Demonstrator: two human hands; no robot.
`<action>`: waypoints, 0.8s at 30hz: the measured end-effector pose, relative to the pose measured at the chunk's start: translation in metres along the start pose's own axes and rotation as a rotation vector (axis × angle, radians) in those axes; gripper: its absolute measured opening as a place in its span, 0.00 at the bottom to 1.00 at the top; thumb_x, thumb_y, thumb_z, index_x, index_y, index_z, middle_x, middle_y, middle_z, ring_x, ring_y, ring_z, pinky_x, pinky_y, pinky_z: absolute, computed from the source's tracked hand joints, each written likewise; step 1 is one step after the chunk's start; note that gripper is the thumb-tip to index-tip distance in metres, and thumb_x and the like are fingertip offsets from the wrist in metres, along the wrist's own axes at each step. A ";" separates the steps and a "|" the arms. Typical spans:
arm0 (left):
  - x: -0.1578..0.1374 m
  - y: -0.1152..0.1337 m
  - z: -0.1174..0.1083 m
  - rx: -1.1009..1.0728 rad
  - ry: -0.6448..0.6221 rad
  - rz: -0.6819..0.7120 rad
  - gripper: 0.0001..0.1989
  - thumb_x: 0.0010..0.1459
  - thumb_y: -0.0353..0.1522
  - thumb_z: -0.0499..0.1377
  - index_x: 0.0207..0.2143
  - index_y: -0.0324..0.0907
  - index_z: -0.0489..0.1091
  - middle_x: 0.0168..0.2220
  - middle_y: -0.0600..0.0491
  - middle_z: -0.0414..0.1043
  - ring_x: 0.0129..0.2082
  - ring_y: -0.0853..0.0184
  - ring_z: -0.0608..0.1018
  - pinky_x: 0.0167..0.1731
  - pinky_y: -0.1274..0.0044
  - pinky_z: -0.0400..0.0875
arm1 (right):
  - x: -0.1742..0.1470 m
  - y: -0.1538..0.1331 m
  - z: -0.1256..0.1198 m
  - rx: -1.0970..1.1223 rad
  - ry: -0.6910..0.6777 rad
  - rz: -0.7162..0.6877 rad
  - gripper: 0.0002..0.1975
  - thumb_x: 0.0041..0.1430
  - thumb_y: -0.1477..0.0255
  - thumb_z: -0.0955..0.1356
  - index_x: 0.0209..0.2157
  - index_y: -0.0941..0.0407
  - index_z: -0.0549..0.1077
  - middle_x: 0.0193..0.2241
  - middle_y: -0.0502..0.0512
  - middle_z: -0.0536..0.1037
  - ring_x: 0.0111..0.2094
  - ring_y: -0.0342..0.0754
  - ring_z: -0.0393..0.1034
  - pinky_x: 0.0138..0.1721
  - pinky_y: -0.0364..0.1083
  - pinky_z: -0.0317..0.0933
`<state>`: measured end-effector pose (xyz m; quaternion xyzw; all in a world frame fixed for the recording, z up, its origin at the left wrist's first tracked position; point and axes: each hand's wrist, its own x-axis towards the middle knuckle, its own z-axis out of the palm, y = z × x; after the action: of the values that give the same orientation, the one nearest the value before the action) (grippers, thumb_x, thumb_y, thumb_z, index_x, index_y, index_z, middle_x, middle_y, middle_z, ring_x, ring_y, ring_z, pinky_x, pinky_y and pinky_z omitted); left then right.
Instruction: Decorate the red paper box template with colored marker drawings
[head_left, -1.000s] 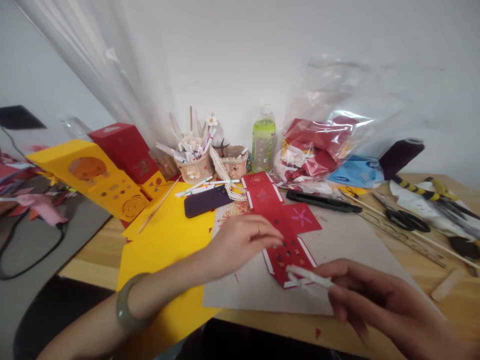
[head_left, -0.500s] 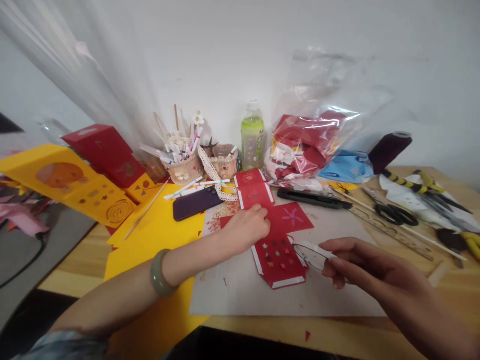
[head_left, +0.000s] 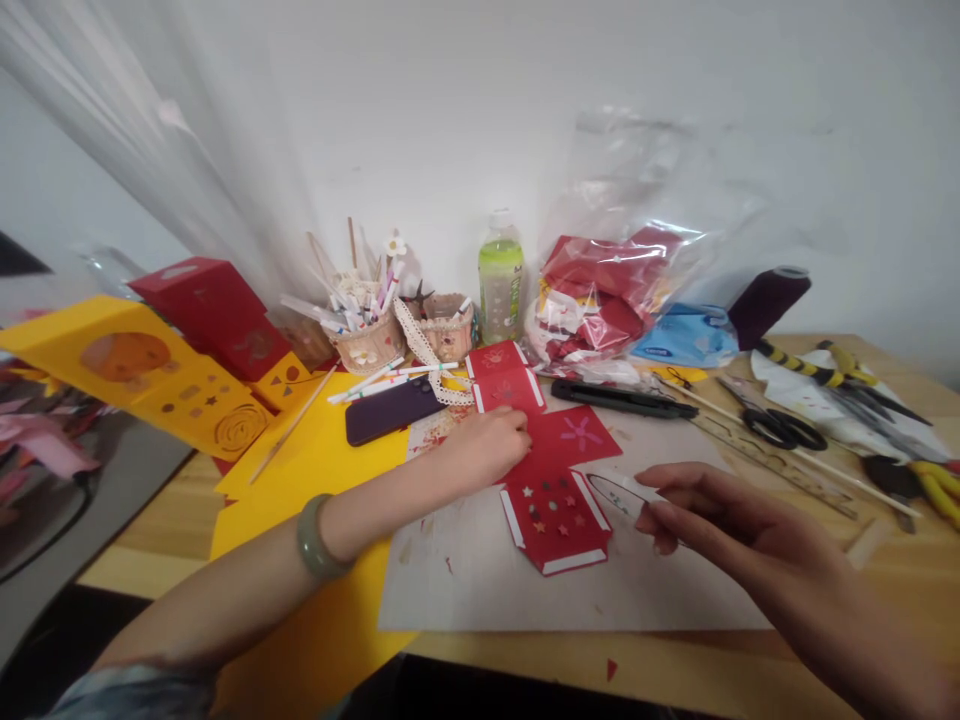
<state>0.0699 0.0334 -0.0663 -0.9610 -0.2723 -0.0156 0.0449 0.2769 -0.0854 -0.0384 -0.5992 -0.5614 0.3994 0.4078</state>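
A red card cutout (head_left: 551, 455), an unfolded box shape with pale tabs, lies on a white sheet (head_left: 465, 590). Small stars and round dots dot its near panel, and a purple burst marks its right flap. My left hand (head_left: 495, 440) rests on the cutout's middle with fingers curled in; whatever is under or in them is hidden. Above the near panel's right edge, my right hand (head_left: 697, 510) pinches a thin pale piece (head_left: 621, 493) with a dark curved outline and small green marks. The piece is tilted, its tip close to the card.
Behind the cutout stand marker baskets (head_left: 370, 340), a green-capped-looking drink bottle (head_left: 501, 280) and a plastic bag of red scraps (head_left: 600, 300). A dark phone (head_left: 394, 410) lies left on yellow card (head_left: 315, 520). To the right are a utility knife (head_left: 622, 398), scissors (head_left: 784, 428) and pliers (head_left: 930, 485).
My right hand and the pale piece have shifted slightly left, and the piece has turned a little. My left hand stays on the red card. The view has moved slightly.
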 end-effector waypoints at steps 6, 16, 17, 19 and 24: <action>0.000 0.007 0.000 0.045 -0.013 0.050 0.09 0.58 0.20 0.52 0.34 0.32 0.72 0.34 0.44 0.71 0.36 0.61 0.74 0.29 0.76 0.69 | 0.003 0.002 0.003 0.023 0.003 -0.053 0.13 0.49 0.61 0.70 0.35 0.52 0.74 0.21 0.50 0.78 0.26 0.47 0.74 0.28 0.42 0.68; 0.003 -0.011 0.005 -0.122 0.037 -0.032 0.08 0.62 0.32 0.54 0.40 0.40 0.71 0.40 0.52 0.71 0.39 0.68 0.74 0.36 0.79 0.69 | 0.002 0.002 0.002 0.010 0.013 -0.059 0.15 0.49 0.59 0.70 0.35 0.53 0.74 0.23 0.52 0.79 0.27 0.48 0.75 0.29 0.43 0.69; 0.004 -0.012 0.006 -0.127 0.039 -0.026 0.08 0.62 0.32 0.54 0.40 0.40 0.72 0.39 0.52 0.71 0.39 0.68 0.74 0.36 0.79 0.68 | 0.003 0.003 0.002 0.017 0.014 -0.057 0.15 0.48 0.58 0.70 0.35 0.53 0.74 0.23 0.52 0.79 0.27 0.48 0.75 0.29 0.43 0.69; 0.005 -0.012 0.008 -0.124 0.039 -0.004 0.08 0.61 0.30 0.54 0.38 0.39 0.72 0.39 0.51 0.71 0.39 0.66 0.74 0.35 0.78 0.68 | 0.004 0.005 0.002 0.027 0.014 -0.053 0.16 0.48 0.58 0.70 0.34 0.53 0.74 0.23 0.52 0.79 0.26 0.48 0.75 0.28 0.43 0.69; 0.006 -0.009 0.013 -0.106 0.041 0.046 0.09 0.60 0.23 0.51 0.33 0.34 0.72 0.36 0.46 0.71 0.40 0.61 0.72 0.34 0.75 0.67 | 0.005 0.007 0.001 0.028 -0.005 -0.058 0.14 0.50 0.60 0.70 0.36 0.53 0.73 0.23 0.51 0.79 0.27 0.46 0.74 0.29 0.41 0.68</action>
<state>0.0704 0.0451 -0.0787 -0.9675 -0.2480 -0.0489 -0.0001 0.2783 -0.0806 -0.0458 -0.5759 -0.5739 0.3968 0.4261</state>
